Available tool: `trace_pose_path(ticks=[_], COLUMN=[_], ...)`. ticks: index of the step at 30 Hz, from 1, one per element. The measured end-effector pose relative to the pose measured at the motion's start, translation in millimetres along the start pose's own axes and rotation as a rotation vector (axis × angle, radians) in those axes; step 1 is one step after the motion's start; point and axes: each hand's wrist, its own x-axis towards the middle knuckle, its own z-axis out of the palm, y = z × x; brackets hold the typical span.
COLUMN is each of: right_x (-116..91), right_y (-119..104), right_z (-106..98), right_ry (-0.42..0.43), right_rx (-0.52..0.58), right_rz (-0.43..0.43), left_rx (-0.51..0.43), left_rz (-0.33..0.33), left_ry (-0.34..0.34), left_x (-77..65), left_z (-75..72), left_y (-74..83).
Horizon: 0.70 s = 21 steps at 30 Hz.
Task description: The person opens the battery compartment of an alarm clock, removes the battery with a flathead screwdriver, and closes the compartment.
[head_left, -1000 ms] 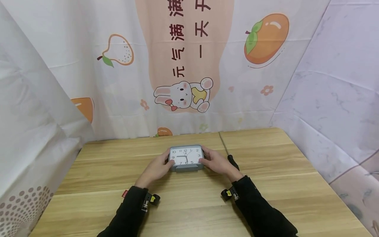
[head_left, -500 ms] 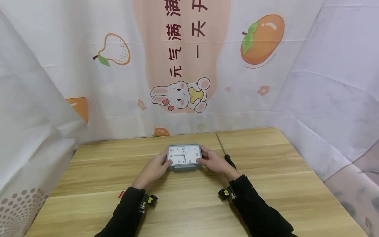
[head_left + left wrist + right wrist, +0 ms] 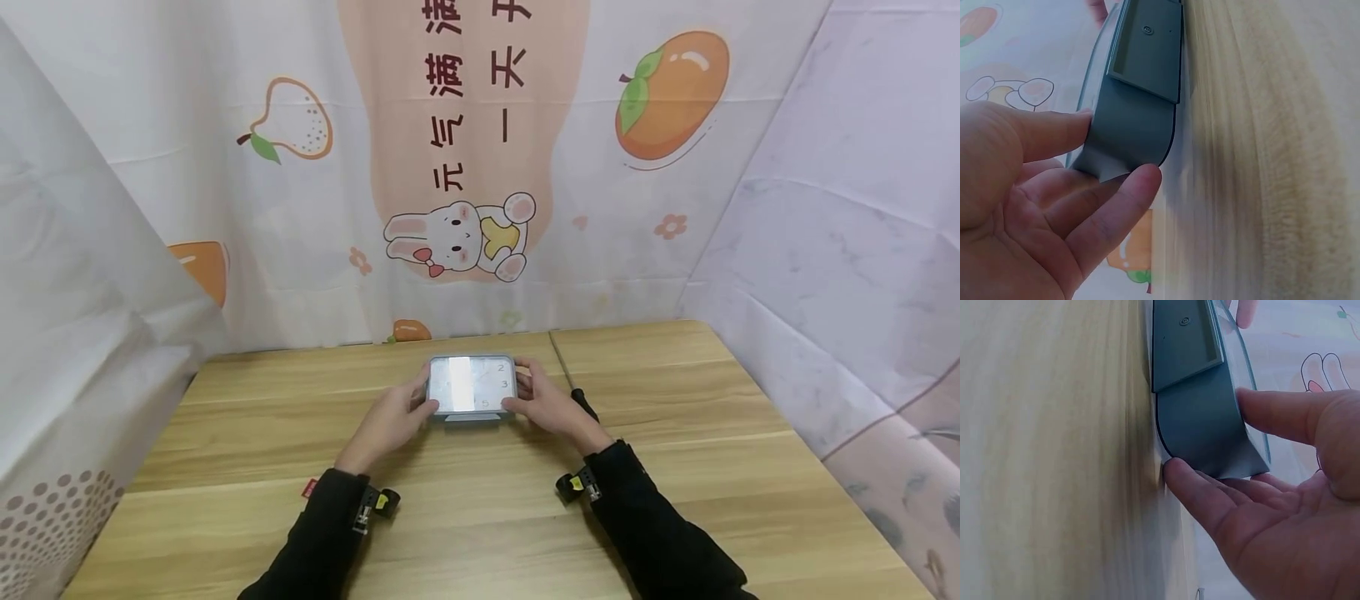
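A grey-blue rectangular clock [image 3: 483, 387] with a white numbered face is held between both hands, near the back of the table. Glare covers the left part of its face in the head view. My left hand [image 3: 392, 421] grips its left end, thumb on the front edge and fingers around the side and back. On the opposite end, my right hand [image 3: 551, 407] grips it the same way. Both wrist views show the clock's underside [image 3: 1135, 125] with a flat foot [image 3: 1185, 344] and a small screw in it.
A screwdriver [image 3: 582, 402] with a black handle and long thin shaft lies just beyond the right hand. The wooden table [image 3: 480, 525] ends at a printed curtain [image 3: 300, 250] behind, and white cloth [image 3: 847, 208] hangs at the sides. A red tag [image 3: 310, 487] shows beside the left sleeve.
The clock has been tilted and raised slightly by both hands, so a bright glare now crosses its face. The right fingers have spread a little behind it.
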Motion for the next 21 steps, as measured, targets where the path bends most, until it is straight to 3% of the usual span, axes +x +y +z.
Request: trace_pose_path(ticks=[9, 21], right_x=[-1.7, -2.7], right_y=[-5.2, -5.4], right_z=[1.5, 0.8], right_ry=[0.072, 0.060], right_rx=[-0.155, -0.131], right_rz=[0.004, -0.020], left_rx=[0.020, 0.038], left_rz=[0.036, 0.011], left_ry=[0.013, 0.014], left_x=[1.6, 1.2], left_z=[1.8, -1.5], left_y=[1.3, 0.6])
